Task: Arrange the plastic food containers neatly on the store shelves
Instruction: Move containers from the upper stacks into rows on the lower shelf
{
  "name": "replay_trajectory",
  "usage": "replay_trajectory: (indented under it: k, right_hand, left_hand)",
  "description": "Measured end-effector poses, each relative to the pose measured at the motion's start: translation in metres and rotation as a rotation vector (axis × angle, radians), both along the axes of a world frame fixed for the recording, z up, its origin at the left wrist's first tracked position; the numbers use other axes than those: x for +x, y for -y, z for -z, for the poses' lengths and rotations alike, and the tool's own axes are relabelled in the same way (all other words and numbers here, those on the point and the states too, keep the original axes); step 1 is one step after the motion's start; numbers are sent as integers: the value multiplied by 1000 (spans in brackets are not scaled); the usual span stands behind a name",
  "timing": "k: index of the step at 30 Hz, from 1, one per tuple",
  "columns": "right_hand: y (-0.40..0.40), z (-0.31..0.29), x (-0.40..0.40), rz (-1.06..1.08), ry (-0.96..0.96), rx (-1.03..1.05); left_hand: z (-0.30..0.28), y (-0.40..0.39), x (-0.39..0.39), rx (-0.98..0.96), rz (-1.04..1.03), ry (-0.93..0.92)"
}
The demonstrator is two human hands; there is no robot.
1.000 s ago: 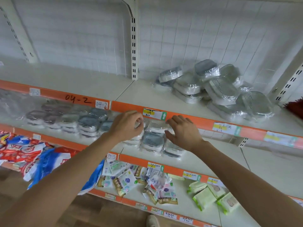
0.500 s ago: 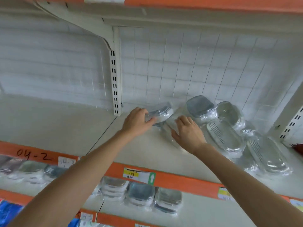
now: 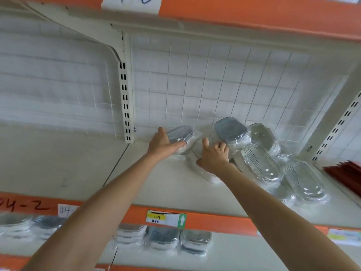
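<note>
A pile of plastic food containers in clear wrap lies at the back right of the white shelf [image 3: 82,165]. It includes a grey-lidded one [image 3: 230,130] and long clear ribbed ones [image 3: 259,165]. My left hand [image 3: 163,143] holds a small wrapped container [image 3: 180,133] at the pile's left end, thumb on its left side and fingers along its front. My right hand [image 3: 214,157] grips a pale wrapped container [image 3: 205,174] lying low in the pile, with fingers curled on the wrap just below the grey-lidded one.
On the shelf below stand rows of stacked wrapped containers [image 3: 164,239], behind an orange shelf edge with a price tag [image 3: 166,219]. Red goods [image 3: 345,173] lie at the far right. A slotted white upright [image 3: 126,106] divides the wire-grid back wall. Another shelf edge hangs overhead.
Both hands rose from the lower shelf's containers to the pile one shelf up. My left hand took hold of the small container, my right closed on the pale one. The view tilted upward.
</note>
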State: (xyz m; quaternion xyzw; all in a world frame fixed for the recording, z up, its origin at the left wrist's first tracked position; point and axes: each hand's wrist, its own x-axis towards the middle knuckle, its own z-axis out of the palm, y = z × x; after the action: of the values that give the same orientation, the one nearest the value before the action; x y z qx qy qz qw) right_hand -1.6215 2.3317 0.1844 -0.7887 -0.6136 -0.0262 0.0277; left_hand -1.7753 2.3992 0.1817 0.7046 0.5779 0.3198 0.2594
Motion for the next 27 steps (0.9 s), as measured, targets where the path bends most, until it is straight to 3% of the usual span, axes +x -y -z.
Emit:
replay_trajectory:
  k: [8, 13, 17, 20, 24, 27]
  right_hand:
    - [26, 0, -49, -9, 15, 85]
    - [62, 6, -62, -52, -9, 22]
    - [94, 15, -58, -47, -75, 31]
    - [116, 23, -52, -31, -122, 94]
    - [135, 34, -43, 3, -243, 129]
    - [138, 38, -36, -19, -255, 107]
  left_hand:
    - [-1, 50, -103, 13, -3, -221]
    - [2, 79, -147, -97, 132, -354]
    - [16, 96, -148, -185, 145, -554]
    - [29, 103, -136, -215, 92, -553]
    - [40, 108, -118, -73, -14, -604]
    - [35, 103, -108, -149, 5, -627]
